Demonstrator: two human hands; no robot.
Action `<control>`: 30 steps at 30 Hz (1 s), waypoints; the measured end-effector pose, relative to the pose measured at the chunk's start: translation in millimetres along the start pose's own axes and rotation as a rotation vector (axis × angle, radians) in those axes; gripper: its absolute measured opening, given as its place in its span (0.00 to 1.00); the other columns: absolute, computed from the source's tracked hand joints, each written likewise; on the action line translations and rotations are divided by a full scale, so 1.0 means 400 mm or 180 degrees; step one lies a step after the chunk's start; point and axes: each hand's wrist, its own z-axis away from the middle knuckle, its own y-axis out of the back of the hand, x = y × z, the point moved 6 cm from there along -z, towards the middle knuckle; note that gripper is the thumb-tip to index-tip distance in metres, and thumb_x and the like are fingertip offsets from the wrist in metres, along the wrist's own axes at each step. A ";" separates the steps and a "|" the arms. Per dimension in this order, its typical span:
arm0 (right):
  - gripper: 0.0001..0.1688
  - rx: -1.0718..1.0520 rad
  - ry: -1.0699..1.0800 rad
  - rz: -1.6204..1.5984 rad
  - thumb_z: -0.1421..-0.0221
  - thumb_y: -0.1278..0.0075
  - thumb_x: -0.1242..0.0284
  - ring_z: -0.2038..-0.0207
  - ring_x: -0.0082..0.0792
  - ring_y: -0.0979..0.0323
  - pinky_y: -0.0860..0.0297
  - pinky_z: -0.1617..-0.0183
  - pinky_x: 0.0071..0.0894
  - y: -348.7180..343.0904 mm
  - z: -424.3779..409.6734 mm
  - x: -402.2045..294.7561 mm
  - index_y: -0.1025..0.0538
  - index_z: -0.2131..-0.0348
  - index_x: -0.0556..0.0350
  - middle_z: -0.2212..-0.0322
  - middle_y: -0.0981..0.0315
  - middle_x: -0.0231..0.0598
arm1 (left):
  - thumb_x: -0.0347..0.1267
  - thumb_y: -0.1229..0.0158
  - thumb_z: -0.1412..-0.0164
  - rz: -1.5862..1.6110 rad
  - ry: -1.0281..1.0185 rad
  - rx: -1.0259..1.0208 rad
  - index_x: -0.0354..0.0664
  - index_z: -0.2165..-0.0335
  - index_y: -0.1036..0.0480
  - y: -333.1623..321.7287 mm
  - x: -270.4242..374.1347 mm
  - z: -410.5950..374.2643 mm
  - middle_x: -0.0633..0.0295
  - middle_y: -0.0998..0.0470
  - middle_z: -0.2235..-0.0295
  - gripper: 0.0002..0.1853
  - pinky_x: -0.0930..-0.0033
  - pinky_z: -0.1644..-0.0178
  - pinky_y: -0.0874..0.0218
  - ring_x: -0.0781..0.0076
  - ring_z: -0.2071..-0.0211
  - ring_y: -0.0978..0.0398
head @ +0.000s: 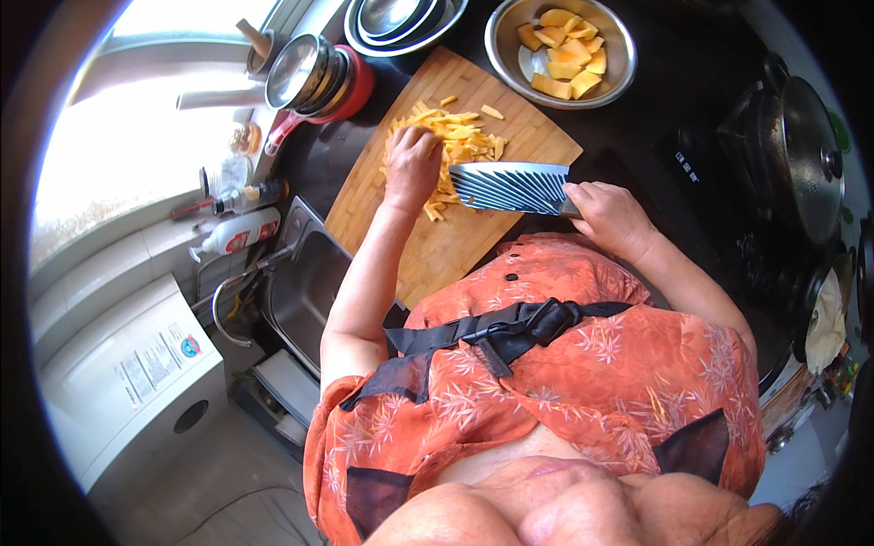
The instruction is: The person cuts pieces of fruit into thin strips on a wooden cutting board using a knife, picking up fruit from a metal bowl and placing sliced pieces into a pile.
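My right hand (611, 215) grips the handle of a kitchen cleaver (509, 186), whose broad patterned blade lies across the near right side of a pile of pumpkin strips (468, 136). The pile is spread over a wooden cutting board (444, 239). My left hand (413, 167) rests on the left part of the pile with its fingers bent; whether it holds any strips is hidden. Beyond the board's right corner, a steel bowl (493, 51) holds several flat pieces of orange pumpkin (570, 51).
Nested steel bowls (351, 34) stand behind the board. At the left are stacked pans with a red handle (283, 131), a pump bottle (242, 232) and a sink (300, 293) with its faucet (222, 307). A lidded pan (809, 157) stands on the right.
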 end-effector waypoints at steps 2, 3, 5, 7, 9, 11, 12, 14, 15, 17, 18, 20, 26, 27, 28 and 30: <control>0.19 0.0086 -0.0151 -0.0049 0.55 0.38 0.75 0.65 0.44 0.23 0.26 0.61 0.42 -0.029 0.021 -0.004 0.28 0.63 0.57 0.71 0.26 0.41 | 0.25 0.36 0.46 0.0336 -0.0176 0.0070 0.40 0.67 0.22 -0.031 0.035 -0.091 0.56 0.23 0.65 0.05 0.57 0.56 0.33 0.52 0.60 0.26; 0.19 0.0104 -0.0203 -0.0062 0.55 0.38 0.75 0.65 0.44 0.24 0.26 0.60 0.42 -0.031 0.027 -0.009 0.28 0.62 0.57 0.71 0.26 0.41 | 0.26 0.36 0.46 0.0513 -0.0261 0.0048 0.40 0.67 0.21 -0.057 0.053 -0.145 0.56 0.23 0.65 0.05 0.56 0.56 0.33 0.52 0.60 0.26; 0.21 0.0132 -0.0309 -0.0092 0.56 0.38 0.74 0.65 0.44 0.24 0.26 0.60 0.41 -0.038 0.044 -0.020 0.28 0.61 0.57 0.71 0.26 0.41 | 0.27 0.36 0.46 0.0656 -0.0343 -0.0236 0.40 0.67 0.21 -0.119 0.089 -0.252 0.56 0.23 0.65 0.05 0.55 0.55 0.32 0.51 0.60 0.25; 0.22 0.0183 -0.0359 -0.0073 0.56 0.37 0.73 0.64 0.43 0.23 0.25 0.59 0.40 -0.045 0.068 -0.037 0.28 0.61 0.57 0.71 0.26 0.41 | 0.32 0.37 0.46 0.0245 -0.0322 -0.0774 0.40 0.65 0.20 -0.209 0.090 -0.329 0.53 0.21 0.63 0.10 0.54 0.53 0.30 0.50 0.58 0.23; 0.22 0.0249 -0.0487 -0.0074 0.56 0.37 0.73 0.64 0.43 0.23 0.25 0.59 0.40 -0.072 0.086 -0.070 0.28 0.61 0.57 0.70 0.26 0.40 | 0.36 0.38 0.46 -0.0330 -0.0175 -0.1713 0.38 0.63 0.19 -0.319 0.051 -0.360 0.49 0.19 0.60 0.14 0.56 0.51 0.30 0.50 0.56 0.21; 0.24 0.0293 -0.0542 -0.0004 0.56 0.35 0.69 0.64 0.42 0.23 0.25 0.59 0.40 -0.099 0.111 -0.060 0.29 0.60 0.55 0.70 0.26 0.39 | 0.38 0.38 0.47 -0.0815 0.0373 -0.2566 0.35 0.63 0.19 -0.378 0.040 -0.395 0.45 0.18 0.59 0.17 0.57 0.50 0.30 0.50 0.55 0.20; 0.25 0.0307 -0.0587 -0.0027 0.56 0.35 0.68 0.65 0.42 0.23 0.25 0.59 0.40 -0.104 0.121 -0.057 0.29 0.60 0.54 0.70 0.26 0.39 | 0.38 0.40 0.45 -0.0781 0.0380 -0.2631 0.34 0.62 0.19 -0.394 0.041 -0.404 0.45 0.18 0.60 0.18 0.58 0.50 0.29 0.52 0.56 0.20; 0.26 0.0410 -0.0646 -0.0011 0.57 0.34 0.65 0.65 0.42 0.23 0.24 0.60 0.40 -0.114 0.138 -0.048 0.29 0.60 0.52 0.70 0.26 0.38 | 0.36 0.40 0.43 -0.0710 0.0812 -0.2790 0.35 0.58 0.20 -0.423 0.027 -0.403 0.47 0.19 0.56 0.19 0.60 0.48 0.30 0.54 0.51 0.22; 0.26 0.0435 -0.0704 -0.0048 0.56 0.34 0.65 0.65 0.42 0.23 0.24 0.60 0.40 -0.130 0.136 -0.053 0.29 0.59 0.52 0.70 0.25 0.38 | 0.36 0.41 0.43 -0.0682 0.1009 -0.2901 0.35 0.55 0.21 -0.417 0.021 -0.384 0.48 0.20 0.53 0.19 0.61 0.46 0.31 0.55 0.49 0.23; 0.26 0.0476 -0.0790 -0.0123 0.55 0.34 0.66 0.65 0.42 0.22 0.24 0.60 0.40 -0.160 0.128 -0.061 0.29 0.59 0.52 0.69 0.25 0.38 | 0.42 0.38 0.44 -0.0842 0.0744 -0.3052 0.37 0.54 0.21 -0.403 0.023 -0.373 0.51 0.19 0.54 0.23 0.62 0.47 0.31 0.57 0.50 0.22; 0.26 0.0488 -0.0795 -0.0170 0.55 0.34 0.66 0.64 0.43 0.22 0.24 0.59 0.41 -0.159 0.128 -0.059 0.29 0.58 0.52 0.68 0.24 0.39 | 0.43 0.37 0.45 -0.0840 0.0718 -0.2976 0.37 0.55 0.20 -0.404 0.010 -0.369 0.50 0.19 0.54 0.24 0.62 0.48 0.31 0.57 0.51 0.22; 0.26 0.0492 -0.0763 -0.0269 0.54 0.35 0.67 0.63 0.45 0.22 0.24 0.59 0.41 -0.154 0.122 -0.056 0.29 0.56 0.53 0.67 0.23 0.41 | 0.45 0.36 0.46 -0.0851 0.0566 -0.2823 0.39 0.57 0.19 -0.403 -0.016 -0.378 0.51 0.18 0.56 0.24 0.62 0.50 0.30 0.57 0.54 0.20; 0.25 0.0184 -0.0602 -0.0946 0.51 0.36 0.69 0.61 0.50 0.22 0.25 0.58 0.43 -0.201 0.072 -0.062 0.29 0.55 0.53 0.63 0.22 0.47 | 0.41 0.32 0.46 0.0427 0.0979 -0.1709 0.41 0.58 0.20 -0.186 -0.122 -0.356 0.57 0.17 0.70 0.20 0.64 0.64 0.27 0.65 0.70 0.19; 0.25 0.0076 -0.0540 -0.1083 0.51 0.36 0.69 0.61 0.50 0.21 0.24 0.59 0.43 -0.211 0.054 -0.063 0.29 0.55 0.53 0.63 0.21 0.48 | 0.38 0.32 0.46 0.1110 0.1300 -0.1585 0.41 0.55 0.21 -0.122 -0.167 -0.326 0.59 0.18 0.72 0.21 0.68 0.66 0.28 0.70 0.73 0.20; 0.23 0.0063 -0.0431 -0.1260 0.49 0.36 0.70 0.63 0.52 0.21 0.25 0.61 0.44 -0.221 0.035 -0.065 0.29 0.55 0.52 0.67 0.21 0.50 | 0.34 0.35 0.44 0.1383 0.1566 -0.1392 0.39 0.59 0.24 -0.062 -0.180 -0.273 0.61 0.20 0.73 0.16 0.69 0.69 0.31 0.74 0.74 0.23; 0.22 -0.0407 -0.0283 -0.1547 0.48 0.37 0.70 0.65 0.54 0.22 0.26 0.63 0.45 -0.233 -0.018 -0.087 0.29 0.56 0.54 0.69 0.22 0.52 | 0.31 0.36 0.44 0.1816 0.1933 -0.0727 0.38 0.57 0.26 0.061 -0.242 -0.143 0.61 0.21 0.71 0.16 0.73 0.71 0.32 0.78 0.74 0.26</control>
